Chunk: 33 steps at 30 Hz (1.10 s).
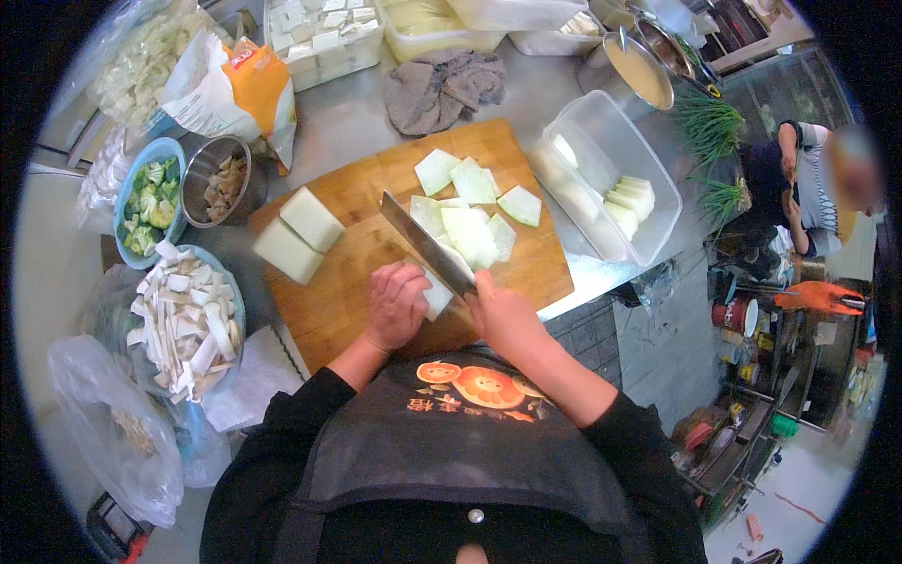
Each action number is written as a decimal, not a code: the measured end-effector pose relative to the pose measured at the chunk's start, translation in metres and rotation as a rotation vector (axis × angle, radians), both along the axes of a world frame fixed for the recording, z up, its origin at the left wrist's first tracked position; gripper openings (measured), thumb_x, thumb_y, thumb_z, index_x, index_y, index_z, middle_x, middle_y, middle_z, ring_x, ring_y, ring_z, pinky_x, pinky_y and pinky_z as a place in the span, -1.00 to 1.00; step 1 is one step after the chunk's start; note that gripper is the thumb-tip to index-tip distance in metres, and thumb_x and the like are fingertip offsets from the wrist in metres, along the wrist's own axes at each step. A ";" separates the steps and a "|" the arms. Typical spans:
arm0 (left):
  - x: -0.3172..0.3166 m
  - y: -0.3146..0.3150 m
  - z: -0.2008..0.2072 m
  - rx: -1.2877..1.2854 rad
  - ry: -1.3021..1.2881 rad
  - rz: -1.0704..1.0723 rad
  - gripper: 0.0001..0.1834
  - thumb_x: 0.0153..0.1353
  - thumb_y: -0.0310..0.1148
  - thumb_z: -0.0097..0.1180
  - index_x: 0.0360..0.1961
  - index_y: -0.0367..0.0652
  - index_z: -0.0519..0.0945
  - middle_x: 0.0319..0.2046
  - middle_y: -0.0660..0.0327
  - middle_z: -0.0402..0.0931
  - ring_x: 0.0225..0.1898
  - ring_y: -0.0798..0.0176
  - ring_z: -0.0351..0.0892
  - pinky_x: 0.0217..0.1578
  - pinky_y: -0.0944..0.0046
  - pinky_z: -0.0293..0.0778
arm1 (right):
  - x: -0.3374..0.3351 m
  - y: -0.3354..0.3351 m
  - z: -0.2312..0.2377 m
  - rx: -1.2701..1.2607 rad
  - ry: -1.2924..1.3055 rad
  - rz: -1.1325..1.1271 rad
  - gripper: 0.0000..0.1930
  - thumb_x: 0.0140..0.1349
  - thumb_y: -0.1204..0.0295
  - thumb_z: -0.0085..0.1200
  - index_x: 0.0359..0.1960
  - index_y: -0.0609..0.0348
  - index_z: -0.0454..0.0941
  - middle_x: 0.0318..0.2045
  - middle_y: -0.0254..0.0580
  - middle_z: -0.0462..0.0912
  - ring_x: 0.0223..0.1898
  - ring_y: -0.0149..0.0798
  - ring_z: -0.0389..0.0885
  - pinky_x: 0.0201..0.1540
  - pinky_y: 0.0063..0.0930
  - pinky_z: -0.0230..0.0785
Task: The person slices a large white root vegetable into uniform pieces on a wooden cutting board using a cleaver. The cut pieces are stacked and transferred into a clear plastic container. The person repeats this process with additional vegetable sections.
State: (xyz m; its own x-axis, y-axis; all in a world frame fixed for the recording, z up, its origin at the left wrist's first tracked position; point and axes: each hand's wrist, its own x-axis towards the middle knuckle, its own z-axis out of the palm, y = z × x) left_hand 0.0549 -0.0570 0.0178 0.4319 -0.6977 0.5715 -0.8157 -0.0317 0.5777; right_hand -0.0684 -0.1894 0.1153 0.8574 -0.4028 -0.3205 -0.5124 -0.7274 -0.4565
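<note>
My right hand (505,315) is closed round the handle of a broad kitchen knife (423,240). Its blade slants up and left over the wooden cutting board (329,324). With fingers curled, my left hand (395,299) holds a pale white piece of melon, perhaps winter melon (436,294), against the board just left of the blade. Thin pale-green melon slices (470,233) lie loosely heaped to the right of the blade, with a few more behind. Two thick melon blocks (310,221) rest at the board's left edge.
A clear plastic tub (665,221) holding white slices stands right of the board. On the left are bowls of broccoli (150,211) and cut white strips (188,320), and a metal bowl (195,183). Behind lie a grey cloth (442,91) and a pot (644,80). Another person (817,183) is at far right.
</note>
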 end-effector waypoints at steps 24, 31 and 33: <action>0.000 0.003 -0.020 -0.007 -0.003 -0.025 -0.70 -0.14 -0.46 0.10 -0.28 -0.07 0.47 -0.17 0.20 0.43 -0.11 0.02 0.38 -0.07 0.06 0.29 | -0.005 0.009 0.022 0.046 0.199 0.090 -0.85 0.17 0.52 -0.17 -0.27 0.21 0.15 -0.59 0.13 0.54 -0.54 0.23 0.54 -0.51 0.03 0.39; 0.001 0.001 -0.009 -0.010 0.028 -0.019 -0.74 -0.11 -0.47 0.09 -0.30 -0.09 0.45 -0.20 0.17 0.41 -0.14 0.01 0.38 -0.07 0.04 0.30 | 0.017 0.004 -0.004 0.045 0.107 0.065 -0.84 0.15 0.51 -0.14 -0.28 0.25 0.18 -0.59 0.15 0.53 -0.49 0.21 0.55 -0.48 0.04 0.37; 0.000 0.003 -0.010 -0.036 0.023 -0.025 -0.71 -0.13 -0.48 0.10 -0.29 -0.09 0.44 -0.20 0.17 0.41 -0.13 0.00 0.38 -0.07 0.03 0.30 | 0.013 0.002 -0.005 0.051 0.095 0.061 -0.84 0.15 0.50 -0.12 -0.29 0.25 0.19 -0.59 0.15 0.53 -0.50 0.21 0.54 -0.49 0.03 0.36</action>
